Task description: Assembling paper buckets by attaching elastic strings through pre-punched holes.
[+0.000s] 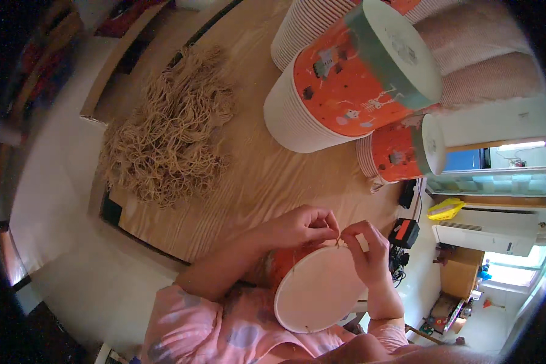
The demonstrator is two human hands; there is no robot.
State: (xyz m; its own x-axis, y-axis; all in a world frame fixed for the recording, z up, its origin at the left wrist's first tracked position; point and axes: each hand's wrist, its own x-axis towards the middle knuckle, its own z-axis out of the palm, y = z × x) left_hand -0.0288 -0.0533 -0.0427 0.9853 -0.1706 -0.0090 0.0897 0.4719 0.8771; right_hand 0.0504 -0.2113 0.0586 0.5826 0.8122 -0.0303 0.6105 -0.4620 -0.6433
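1. The bucket (321, 291) sits right up against the person's spotted pink shirt (188, 318), tilted so its pale round end faces up toward us. Leaning it on the body like that looks wise, since both hands are needed at the edge.

2. From here the left hand (300, 227) is drawn narrow, thumb and finger pinched on a scrap of cord (338, 242) at the bucket's upper edge.

3. The right hand (370, 247) meets it from the other side, fingertips also narrowed on the cord. I can't make out which holds the very end, nor whether there's a knot.

4. I'd keep one pinch firm at the edge while the other does the fine work; a slack cord could slip away.

5. A small bit of cord shows at the opposite edge too, so I'd check both sides match and pull gently, sparing the wall.

6. The pile of string (170, 133) and the stack of buckets (340, 91) lie well apart on the table (255, 188), a good way to avoid snags.
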